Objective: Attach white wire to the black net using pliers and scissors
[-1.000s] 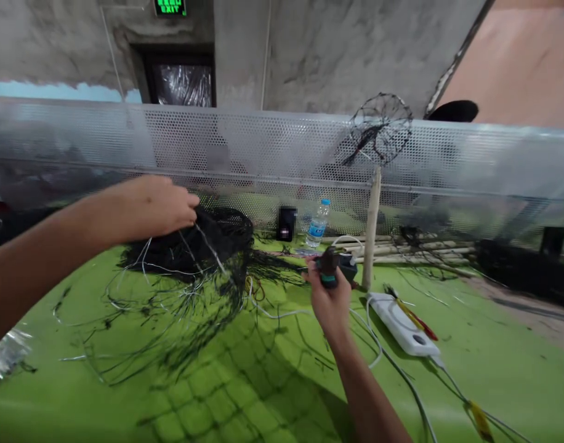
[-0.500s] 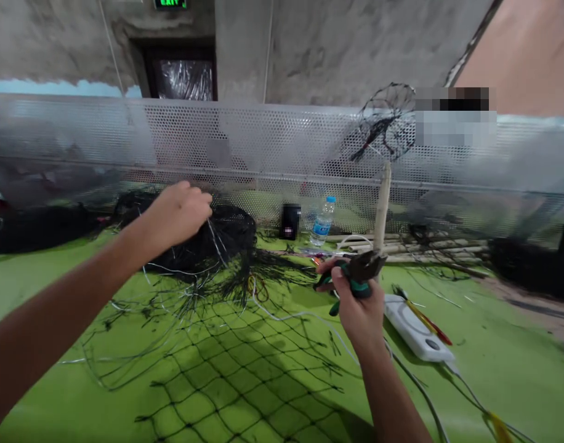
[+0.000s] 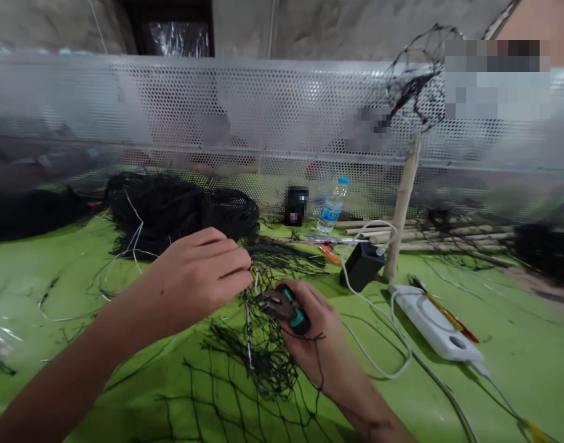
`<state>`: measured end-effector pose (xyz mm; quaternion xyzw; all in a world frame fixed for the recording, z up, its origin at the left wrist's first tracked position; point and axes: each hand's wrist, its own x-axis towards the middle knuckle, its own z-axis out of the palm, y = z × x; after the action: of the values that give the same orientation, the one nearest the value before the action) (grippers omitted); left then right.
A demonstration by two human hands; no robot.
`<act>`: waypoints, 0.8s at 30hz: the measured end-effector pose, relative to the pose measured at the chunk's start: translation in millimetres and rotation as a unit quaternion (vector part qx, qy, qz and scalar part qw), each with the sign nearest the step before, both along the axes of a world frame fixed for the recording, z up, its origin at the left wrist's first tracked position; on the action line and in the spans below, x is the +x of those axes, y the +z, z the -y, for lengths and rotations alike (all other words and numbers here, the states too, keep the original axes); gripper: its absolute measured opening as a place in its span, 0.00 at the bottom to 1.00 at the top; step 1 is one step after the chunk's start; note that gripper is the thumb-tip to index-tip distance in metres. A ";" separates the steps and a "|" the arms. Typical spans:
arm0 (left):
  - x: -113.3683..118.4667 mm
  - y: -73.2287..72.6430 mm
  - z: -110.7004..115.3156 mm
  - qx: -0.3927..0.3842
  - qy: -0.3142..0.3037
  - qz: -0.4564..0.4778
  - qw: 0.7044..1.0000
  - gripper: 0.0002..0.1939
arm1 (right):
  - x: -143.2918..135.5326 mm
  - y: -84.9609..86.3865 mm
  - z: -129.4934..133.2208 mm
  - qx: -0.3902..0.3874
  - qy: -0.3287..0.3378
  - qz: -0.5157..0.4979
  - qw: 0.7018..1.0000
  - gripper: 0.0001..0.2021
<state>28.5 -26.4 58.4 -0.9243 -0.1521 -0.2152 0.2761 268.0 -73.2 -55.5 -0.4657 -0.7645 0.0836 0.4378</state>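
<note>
Netting (image 3: 275, 363) seemingly overlaps the right hand (image 3: 321, 338); bottle (image 3: 330, 210) stands beyond.

Dull metal pliers (image 3: 286, 307) with plastic-looking grips filled the right fingers (image 3: 306, 291); shiny, metallic-looking wire (image 3: 249, 335) hung beneath the left fingers (image 3: 231, 263), matt, stringy netting (image 3: 275, 372) below both, over a glossy worktop (image 3: 517, 335).

Green-trimmed pliers (image 3: 284, 306) point toward silvery wire (image 3: 249, 335) near black netting (image 3: 275, 371).

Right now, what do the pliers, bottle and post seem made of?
Pliers: dull metallic jaws, probably steel; green-and-black handles, likely plastic or rubber. Bottle: glossy plastic, apparently, with see-through walls. Post: matte and pale tan, so probably wood or bamboo.
</note>
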 end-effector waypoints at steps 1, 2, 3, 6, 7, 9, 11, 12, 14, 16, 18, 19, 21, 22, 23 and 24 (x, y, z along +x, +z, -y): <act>-1.2 -1.2 0.6 0.013 -0.024 0.019 0.999 0.12 | 2.0 0.4 -0.7 0.000 -0.006 0.008 1.000 0.21; -2.6 -2.9 0.8 0.027 -0.048 0.039 0.998 0.11 | 4.2 1.6 -1.3 -0.001 -0.011 0.018 1.000 0.21; -3.8 -5.1 0.8 0.036 -0.071 0.056 0.995 0.10 | 6.1 3.1 -1.8 -0.006 -0.012 0.033 0.999 0.20; -4.9 -13.2 1.3 0.033 -0.102 0.107 0.988 0.07 | 9.2 6.8 -4.5 -0.038 0.007 0.072 0.997 0.17; -4.4 -16.1 1.8 0.028 -0.102 0.125 0.987 0.07 | 9.0 6.8 -5.8 -0.050 0.020 0.079 0.995 0.16; -2.8 -22.4 2.8 0.017 -0.097 0.156 0.983 0.08 | 7.0 4.8 -9.0 -0.072 0.042 0.077 0.994 0.14; -2.1 -29.4 3.4 0.014 -0.089 0.181 0.979 0.09 | 3.5 1.1 -11.9 -0.094 0.055 0.064 0.992 0.12; -2.5 -33.3 3.4 0.014 -0.077 0.192 0.978 0.09 | 1.6 -0.7 -13.1 -0.103 0.058 0.056 0.991 0.11; -4.7 -41.1 3.3 0.026 -0.045 0.209 0.977 0.09 | -1.5 -3.2 -14.3 -0.122 0.065 0.051 0.989 0.09; -7.9 -47.5 3.5 0.040 -0.016 0.223 0.974 0.08 | -3.4 -3.7 -14.6 -0.143 0.073 0.055 0.986 0.06; -11.1 -50.6 4.2 0.050 -0.003 0.226 0.973 0.09 | -3.9 -3.0 -14.7 -0.154 0.080 0.061 0.983 0.05; -12.4 -50.6 4.3 0.053 -0.003 0.219 0.974 0.09 | -3.8 -2.4 -14.8 -0.154 0.083 0.062 0.983 0.05; -14.2 -47.6 3.6 0.060 -0.008 0.195 0.979 0.11 | -3.4 -1.7 -15.5 -0.148 0.089 0.051 0.984 0.06; -14.6 -45.0 2.5 0.068 -0.014 0.185 0.980 0.12 | -3.2 -1.6 -16.0 -0.142 0.091 0.039 0.985 0.06; -14.6 -41.9 0.9 0.075 -0.020 0.177 0.981 0.14 | -3.0 -1.8 -16.6 -0.134 0.095 0.023 0.986 0.07; -14.2 -38.5 -1.2 0.082 -0.025 0.168 0.982 0.15 | -3.0 -2.1 -17.2 -0.126 0.100 0.004 0.987 0.07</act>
<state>14.3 -25.2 19.9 -0.8526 -0.1547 -0.3864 0.3158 265.0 -56.1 -57.5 -0.4387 -0.7925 0.2209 0.3616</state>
